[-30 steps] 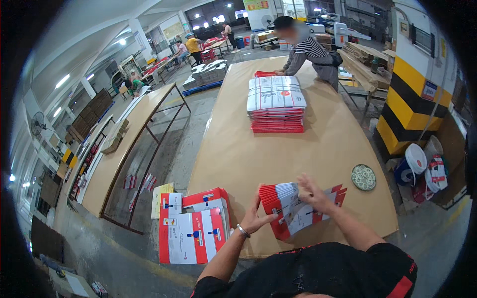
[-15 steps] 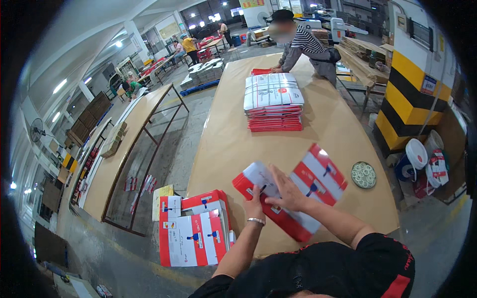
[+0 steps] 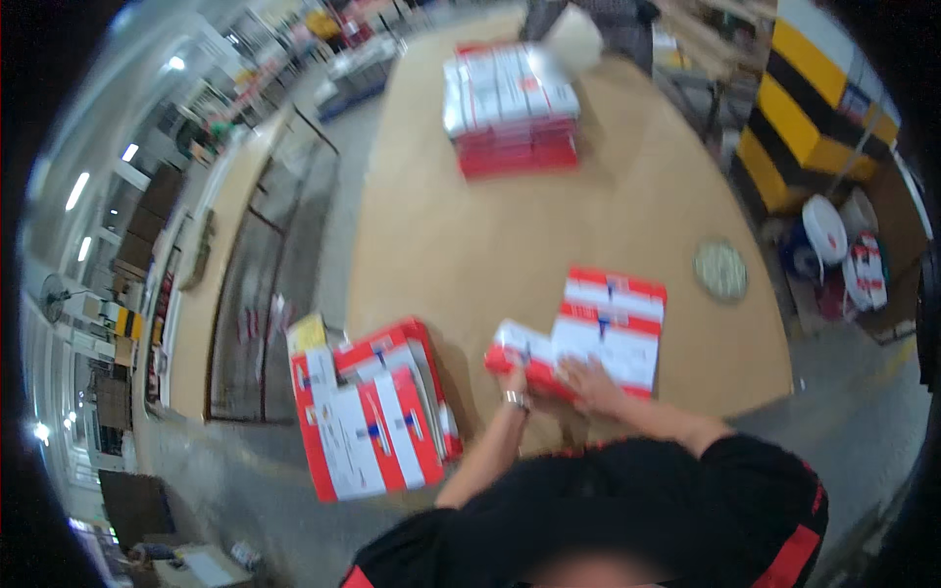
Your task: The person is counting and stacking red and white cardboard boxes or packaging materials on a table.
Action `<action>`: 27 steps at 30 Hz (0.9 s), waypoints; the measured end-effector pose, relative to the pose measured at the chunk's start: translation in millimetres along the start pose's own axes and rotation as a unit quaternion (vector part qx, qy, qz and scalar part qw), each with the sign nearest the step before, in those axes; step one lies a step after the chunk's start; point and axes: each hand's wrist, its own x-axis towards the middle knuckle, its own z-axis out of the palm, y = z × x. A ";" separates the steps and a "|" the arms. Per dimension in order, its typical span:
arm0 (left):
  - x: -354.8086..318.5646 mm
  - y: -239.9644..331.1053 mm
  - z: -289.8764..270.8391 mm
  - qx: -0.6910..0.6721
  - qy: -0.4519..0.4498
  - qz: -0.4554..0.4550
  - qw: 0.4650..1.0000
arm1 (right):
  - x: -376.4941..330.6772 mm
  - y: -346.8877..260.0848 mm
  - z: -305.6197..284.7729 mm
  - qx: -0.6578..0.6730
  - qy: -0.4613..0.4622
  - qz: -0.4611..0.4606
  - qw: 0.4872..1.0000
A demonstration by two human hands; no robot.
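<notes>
A red-and-white cardboard carton blank [image 3: 610, 328] lies on the brown table in front of me, one side of it folded over at the left. My left hand [image 3: 515, 382] grips the near edge of that folded side, its fingertips blurred and partly hidden. Spread over the middle of the blank, my right hand [image 3: 586, 382] presses down with its fingers stretched out. To the left, at the table's edge, is a stack of similar flat carton blanks [image 3: 343, 446], red and white with blue printed shapes.
Farther up the table [image 3: 627, 216] stands a tied bundle of cartons [image 3: 510, 93], with a co-worker in dark clothes partly behind it. A round dish of pale rings [image 3: 720, 270] sits on the right. Beyond the right edge are a yellow-and-black pillar [image 3: 799, 118] and white buckets [image 3: 823, 227].
The carton blank, tilted and raised before, now lies flatter on the table. My right hand has come down onto it. The whole view has tipped downward.
</notes>
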 end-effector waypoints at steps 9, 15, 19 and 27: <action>-26.4 122.9 64.6 0.586 -0.236 0.386 0.672 | -12.2 20.5 1.1 -0.027 0.023 0.070 0.997; -32.6 87.7 57.2 0.587 -0.286 0.421 0.630 | -9.7 13.3 11.4 -0.013 0.030 0.084 0.996; -28.4 84.2 67.5 0.610 -0.283 0.430 0.603 | -13.8 12.2 10.3 -0.029 0.033 0.083 0.996; -0.5 105.9 52.8 0.681 -0.236 0.326 0.612 | -41.7 24.7 -7.3 -0.021 -0.020 0.163 0.986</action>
